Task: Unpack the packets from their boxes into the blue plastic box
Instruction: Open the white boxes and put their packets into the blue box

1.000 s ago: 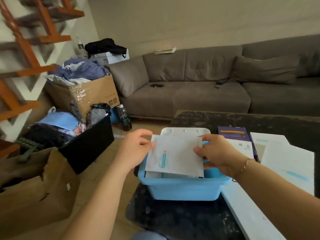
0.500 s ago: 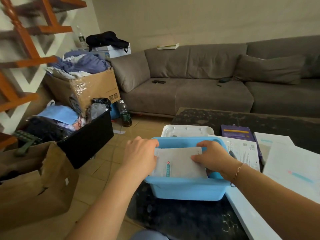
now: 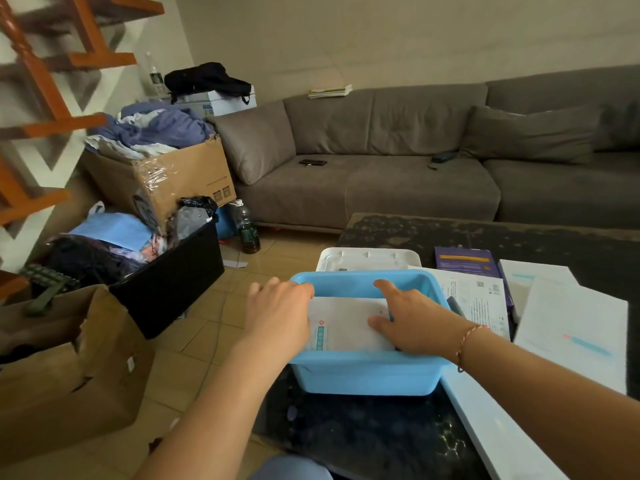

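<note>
Both hands [image 3: 280, 317] [image 3: 412, 323] press a white packet [image 3: 346, 327] into the blue box [image 3: 363, 375].

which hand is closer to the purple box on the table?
Right. The right hand is in the blue plastic box, nearer the purple box; the left hand is at the far rim.

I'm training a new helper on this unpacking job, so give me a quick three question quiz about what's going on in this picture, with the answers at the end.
1. True or false: the white packet lies inside the blue plastic box.
2. Multiple choice: what sits directly behind the blue plastic box on the table? A) a white lid, B) a green bottle, C) a black phone.
3. Short answer: which wrist wears a thin bracelet?

Key
1. True. Both hands, the left hand and right hand, rest on the white packet inside the box.
2. A, the white lid.
3. The right wrist, with the bracelet.
</note>
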`<action>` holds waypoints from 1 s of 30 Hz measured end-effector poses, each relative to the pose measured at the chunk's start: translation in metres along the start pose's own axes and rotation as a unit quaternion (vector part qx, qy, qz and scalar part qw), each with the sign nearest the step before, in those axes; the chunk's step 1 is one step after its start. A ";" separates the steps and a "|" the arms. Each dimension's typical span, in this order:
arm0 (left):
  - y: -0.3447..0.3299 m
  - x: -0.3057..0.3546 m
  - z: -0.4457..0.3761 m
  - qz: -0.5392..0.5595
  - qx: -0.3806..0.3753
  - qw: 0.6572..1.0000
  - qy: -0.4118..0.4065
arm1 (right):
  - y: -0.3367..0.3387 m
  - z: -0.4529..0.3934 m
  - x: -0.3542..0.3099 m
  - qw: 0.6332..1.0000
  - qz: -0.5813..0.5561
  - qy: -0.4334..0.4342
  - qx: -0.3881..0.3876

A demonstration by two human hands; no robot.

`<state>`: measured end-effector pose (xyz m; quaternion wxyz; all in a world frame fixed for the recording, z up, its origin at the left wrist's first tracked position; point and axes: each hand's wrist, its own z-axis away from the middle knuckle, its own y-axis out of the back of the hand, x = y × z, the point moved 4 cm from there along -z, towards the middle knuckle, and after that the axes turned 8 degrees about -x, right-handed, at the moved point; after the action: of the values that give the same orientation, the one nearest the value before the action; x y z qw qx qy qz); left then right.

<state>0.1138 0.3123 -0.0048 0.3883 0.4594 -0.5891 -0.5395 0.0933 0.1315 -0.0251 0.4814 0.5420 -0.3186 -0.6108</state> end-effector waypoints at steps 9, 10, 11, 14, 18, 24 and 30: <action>-0.020 0.132 0.094 0.203 0.261 0.829 -0.451 | 0.043 0.072 0.052 0.967 -0.075 0.020 0.241; -0.036 0.150 0.104 0.189 0.232 0.823 -0.484 | 0.043 0.082 0.061 0.966 -0.083 0.004 0.246; -0.052 0.165 0.109 0.177 0.203 0.821 -0.503 | 0.044 0.091 0.070 0.964 -0.089 -0.010 0.249; -0.086 0.190 0.115 0.153 0.154 0.836 -0.504 | 0.040 0.120 0.097 0.961 -0.113 -0.045 0.250; -0.093 0.198 0.118 0.240 0.184 0.825 -0.477 | 0.033 0.156 0.125 0.945 -0.151 -0.046 0.287; -0.089 0.195 0.112 0.282 0.229 0.839 -0.405 | 0.010 0.192 0.145 0.912 -0.141 0.003 0.385; -0.066 0.183 0.088 0.456 0.239 0.822 -0.244 | -0.029 0.222 0.122 0.880 0.059 0.242 0.405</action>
<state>-0.0130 0.1614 -0.0879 0.3117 0.0705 -0.9174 -0.2373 -0.1230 -0.0023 -0.0488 0.3176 0.8003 -0.4433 -0.2492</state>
